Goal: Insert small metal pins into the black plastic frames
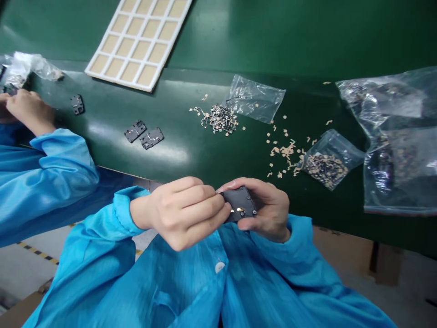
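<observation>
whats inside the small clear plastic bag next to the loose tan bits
Small tan and dark pieces lie heaped in the clear plastic bag; the top layer hides whatever lies beneath it.

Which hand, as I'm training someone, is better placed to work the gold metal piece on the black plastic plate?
Probably the left hand: its fingertips sit by the piece, while the right hand holds the plate.

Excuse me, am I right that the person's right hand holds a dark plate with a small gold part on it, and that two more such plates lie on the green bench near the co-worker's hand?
Three, not two: the head view shows three such plates on the green bench near the co-worker's hand. The right hand does hold the dark plate with the small gold part.
</observation>
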`<move>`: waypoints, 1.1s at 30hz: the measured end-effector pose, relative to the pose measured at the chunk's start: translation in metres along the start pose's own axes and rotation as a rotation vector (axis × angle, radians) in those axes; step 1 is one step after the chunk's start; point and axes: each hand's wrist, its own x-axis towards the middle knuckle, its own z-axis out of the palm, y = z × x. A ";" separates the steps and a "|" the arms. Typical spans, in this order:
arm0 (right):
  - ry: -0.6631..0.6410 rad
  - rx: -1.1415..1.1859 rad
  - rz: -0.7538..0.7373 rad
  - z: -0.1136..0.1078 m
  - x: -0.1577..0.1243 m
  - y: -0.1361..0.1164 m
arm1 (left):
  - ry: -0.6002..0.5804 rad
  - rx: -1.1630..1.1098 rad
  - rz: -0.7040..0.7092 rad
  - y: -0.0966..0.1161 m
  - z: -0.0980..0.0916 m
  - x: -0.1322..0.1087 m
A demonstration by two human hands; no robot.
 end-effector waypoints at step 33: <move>0.111 -0.158 -0.043 0.006 -0.001 0.000 | -0.126 0.320 0.079 0.016 -0.002 0.005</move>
